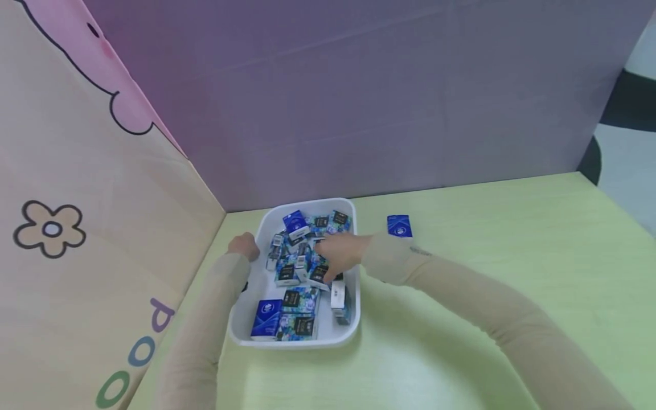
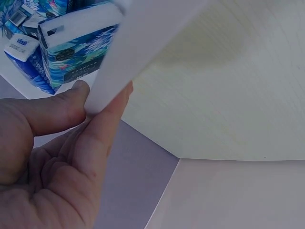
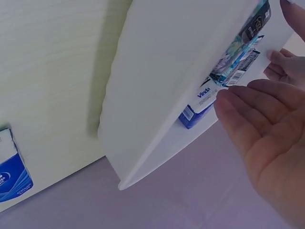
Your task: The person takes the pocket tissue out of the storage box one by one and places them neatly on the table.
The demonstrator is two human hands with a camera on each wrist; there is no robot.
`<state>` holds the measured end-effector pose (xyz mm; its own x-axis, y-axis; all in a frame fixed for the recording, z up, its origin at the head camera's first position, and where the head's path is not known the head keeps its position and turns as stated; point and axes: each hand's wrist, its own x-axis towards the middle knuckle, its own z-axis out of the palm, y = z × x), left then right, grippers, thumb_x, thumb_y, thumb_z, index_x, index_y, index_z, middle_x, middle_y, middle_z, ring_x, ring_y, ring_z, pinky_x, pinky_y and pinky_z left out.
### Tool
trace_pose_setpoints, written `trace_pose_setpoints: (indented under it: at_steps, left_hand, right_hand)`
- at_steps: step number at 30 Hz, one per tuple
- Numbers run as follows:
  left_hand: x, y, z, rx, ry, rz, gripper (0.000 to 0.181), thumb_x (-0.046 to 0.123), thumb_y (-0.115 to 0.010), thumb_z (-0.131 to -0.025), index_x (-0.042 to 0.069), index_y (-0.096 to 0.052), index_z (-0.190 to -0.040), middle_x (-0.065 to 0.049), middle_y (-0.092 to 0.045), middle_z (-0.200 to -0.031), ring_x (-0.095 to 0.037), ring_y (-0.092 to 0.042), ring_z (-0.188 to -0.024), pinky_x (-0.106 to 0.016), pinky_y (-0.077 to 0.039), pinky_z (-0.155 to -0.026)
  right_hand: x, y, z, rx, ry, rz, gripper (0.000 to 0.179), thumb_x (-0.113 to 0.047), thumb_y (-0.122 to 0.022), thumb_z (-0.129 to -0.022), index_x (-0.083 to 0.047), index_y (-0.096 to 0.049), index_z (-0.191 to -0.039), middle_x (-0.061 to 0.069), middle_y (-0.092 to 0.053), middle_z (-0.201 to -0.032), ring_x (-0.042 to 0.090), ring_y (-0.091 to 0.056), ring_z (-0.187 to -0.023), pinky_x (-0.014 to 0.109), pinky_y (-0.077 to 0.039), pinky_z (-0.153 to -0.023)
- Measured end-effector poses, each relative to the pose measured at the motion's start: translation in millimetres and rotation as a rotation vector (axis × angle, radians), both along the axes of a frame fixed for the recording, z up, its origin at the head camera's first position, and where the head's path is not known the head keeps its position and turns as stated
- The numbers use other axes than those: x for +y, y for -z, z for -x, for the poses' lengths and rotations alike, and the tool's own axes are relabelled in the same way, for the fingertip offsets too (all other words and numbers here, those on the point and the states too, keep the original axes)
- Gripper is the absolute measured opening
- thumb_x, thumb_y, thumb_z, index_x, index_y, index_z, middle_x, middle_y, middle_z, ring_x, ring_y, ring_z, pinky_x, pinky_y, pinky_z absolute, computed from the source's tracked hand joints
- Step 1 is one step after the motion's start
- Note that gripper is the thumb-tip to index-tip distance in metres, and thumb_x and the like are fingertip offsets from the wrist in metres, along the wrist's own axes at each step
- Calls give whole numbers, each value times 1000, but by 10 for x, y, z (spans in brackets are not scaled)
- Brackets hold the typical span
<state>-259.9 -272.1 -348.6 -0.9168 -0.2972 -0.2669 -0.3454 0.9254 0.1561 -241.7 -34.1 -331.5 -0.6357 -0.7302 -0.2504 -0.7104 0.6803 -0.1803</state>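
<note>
A white plastic tub [image 1: 294, 344] holds many small tissue packs. Most are in blue-green floral wrapping, such as the floral tissue pack [image 1: 301, 299] near the front. A plain blue tissue pack [image 1: 266, 319] lies at the tub's front left, and another blue tissue pack [image 1: 295, 223] rests on the heap at the back. With thumb and fingers, my left hand [image 1: 243, 246] pinches the tub's left rim. My right hand [image 1: 340, 250] reaches over the right rim among the packs, its fingers [image 3: 238, 119] loosely extended beside a floral pack [image 3: 240, 45]. No pack is visibly gripped.
One blue tissue pack [image 1: 400, 225] lies alone on the pale green table [image 1: 461, 228], right of the tub. A purple-grey panel [image 1: 359, 114] stands along the back edge. A printed cream panel [image 1: 77, 296] rises on the left.
</note>
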Motion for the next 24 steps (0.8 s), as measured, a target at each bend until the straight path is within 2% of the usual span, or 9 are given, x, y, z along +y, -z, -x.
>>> trace_pose_setpoints:
  at_steps: [9, 12, 17, 24]
  left_hand:
    - [0, -13, -23, 12, -6, -21, 30, 8, -47, -89, -10, -51, -113, -27, -59, -102, -36, -60, -94, -42, -53, -79]
    - [7, -26, -37, 17, -6, -25, 30, 7, -46, -90, -10, -51, -113, -27, -59, -103, -36, -60, -94, -43, -53, -79]
    - [13, -48, -63, 29, 5, -19, 28, 7, -47, -89, -10, -53, -110, -26, -61, -100, -35, -61, -92, -42, -53, -78]
    - [15, -55, -81, 24, -8, -42, 28, 7, -47, -89, -9, -53, -111, -26, -60, -101, -35, -61, -93, -41, -54, -78]
  right_hand:
    - [-69, 87, -38, 14, 15, -62, 57, -39, -78, -67, -12, -59, -114, 2, -64, -104, 16, -58, -94, 30, -48, -87]
    - [-84, 121, -55, 23, 23, -57, 57, -39, -78, -66, -12, -60, -113, 1, -62, -106, 17, -57, -96, 32, -46, -91]
    - [-117, 155, -69, 58, 4, -69, 65, -41, -76, -69, -8, -55, -121, 5, -57, -119, 20, -55, -108, 37, -39, -102]
    - [-186, 248, -52, 55, 37, -94, 90, -38, -75, -71, 0, -31, -140, 15, -34, -145, 28, -39, -129, 37, -29, -110]
